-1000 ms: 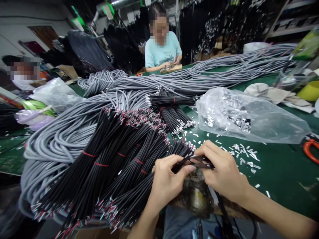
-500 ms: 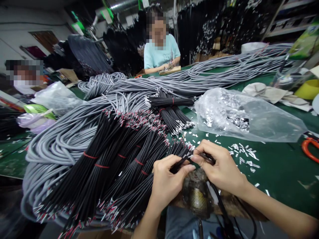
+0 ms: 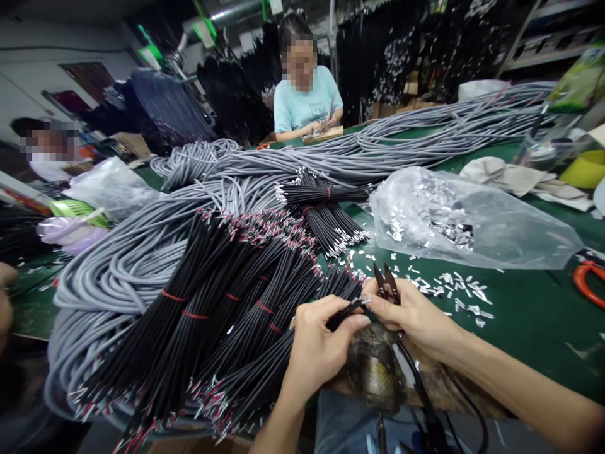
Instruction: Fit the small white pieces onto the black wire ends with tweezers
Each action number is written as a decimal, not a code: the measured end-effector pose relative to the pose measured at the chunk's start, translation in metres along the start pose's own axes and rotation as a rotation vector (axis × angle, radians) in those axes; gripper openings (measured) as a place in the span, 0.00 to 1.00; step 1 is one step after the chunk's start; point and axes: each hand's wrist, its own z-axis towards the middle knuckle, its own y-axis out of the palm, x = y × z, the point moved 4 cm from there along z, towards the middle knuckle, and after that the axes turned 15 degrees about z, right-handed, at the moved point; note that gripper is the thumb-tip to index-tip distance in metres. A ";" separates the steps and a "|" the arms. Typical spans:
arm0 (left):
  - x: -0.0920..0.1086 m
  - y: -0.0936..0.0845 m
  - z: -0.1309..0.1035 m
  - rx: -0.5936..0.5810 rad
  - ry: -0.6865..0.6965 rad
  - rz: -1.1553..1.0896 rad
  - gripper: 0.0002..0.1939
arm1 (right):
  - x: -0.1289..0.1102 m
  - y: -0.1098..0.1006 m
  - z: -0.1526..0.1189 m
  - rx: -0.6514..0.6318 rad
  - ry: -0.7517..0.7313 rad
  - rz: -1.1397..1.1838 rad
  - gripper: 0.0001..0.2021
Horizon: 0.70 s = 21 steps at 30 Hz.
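My left hand (image 3: 324, 343) is closed on a black cable (image 3: 341, 313), whose stripped end points right toward my other hand. My right hand (image 3: 409, 309) holds dark scissors (image 3: 386, 284), blades upward, while its thumb and index finger pinch near the wire tips. The hands nearly touch. Under them sits a worn metal device (image 3: 375, 372) with a brassy mesh part. Black cable bundles (image 3: 174, 321) tied with red bands and showing red and white wire ends lie left of my left hand.
Grey cables (image 3: 108, 271) spread over the green table (image 3: 534, 315). A clear plastic bag (image 3: 510, 227) lies behind white scraps (image 3: 466, 290). Orange-handled scissors (image 3: 588, 284) rest at the right. A person (image 3: 307, 101) sits across; another (image 3: 50, 154) is at the left, and part of a hand shows at the left edge.
The dark scissors in my right hand have swung up, so their blades now stand above the fingers. My left hand has barely moved. A hand has appeared at the left edge.
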 end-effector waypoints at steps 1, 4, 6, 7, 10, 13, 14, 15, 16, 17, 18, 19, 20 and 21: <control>0.001 0.000 0.000 -0.018 0.008 0.000 0.09 | 0.002 0.001 0.001 -0.033 0.030 0.036 0.13; 0.000 0.002 0.001 -0.084 0.009 0.035 0.12 | -0.002 0.003 0.001 -0.023 -0.049 -0.126 0.12; -0.001 0.003 0.002 -0.125 -0.003 0.075 0.14 | -0.012 0.003 -0.001 0.068 -0.258 -0.422 0.08; -0.002 0.004 0.002 -0.139 -0.008 0.085 0.16 | -0.018 0.004 -0.003 0.116 -0.376 -0.580 0.06; -0.002 0.004 0.001 -0.181 -0.013 0.030 0.18 | -0.033 0.001 -0.010 0.279 -0.619 -0.877 0.06; -0.004 0.004 -0.001 -0.208 -0.059 -0.067 0.18 | -0.041 -0.013 -0.013 0.462 -0.660 -0.866 0.07; -0.005 0.004 -0.001 -0.205 -0.081 -0.087 0.18 | -0.041 -0.016 -0.013 0.453 -0.630 -0.819 0.07; -0.007 0.004 -0.001 -0.197 -0.102 -0.100 0.19 | -0.040 -0.017 -0.011 0.397 -0.591 -0.761 0.06; -0.008 0.004 -0.001 -0.187 -0.114 -0.111 0.19 | -0.038 -0.015 -0.009 0.314 -0.549 -0.698 0.06; -0.009 0.004 -0.001 -0.177 -0.119 -0.125 0.19 | -0.035 -0.012 -0.008 0.221 -0.510 -0.633 0.05; -0.009 0.004 -0.001 -0.168 -0.120 -0.142 0.19 | -0.033 -0.008 -0.007 0.140 -0.481 -0.574 0.04; -0.010 0.004 -0.001 -0.161 -0.121 -0.160 0.19 | -0.032 -0.004 -0.007 0.082 -0.460 -0.524 0.04; -0.010 0.005 -0.001 -0.153 -0.125 -0.178 0.18 | -0.031 -0.001 -0.007 0.047 -0.444 -0.484 0.04; -0.011 0.005 -0.001 -0.144 -0.133 -0.194 0.18 | -0.030 0.001 -0.006 0.035 -0.426 -0.455 0.04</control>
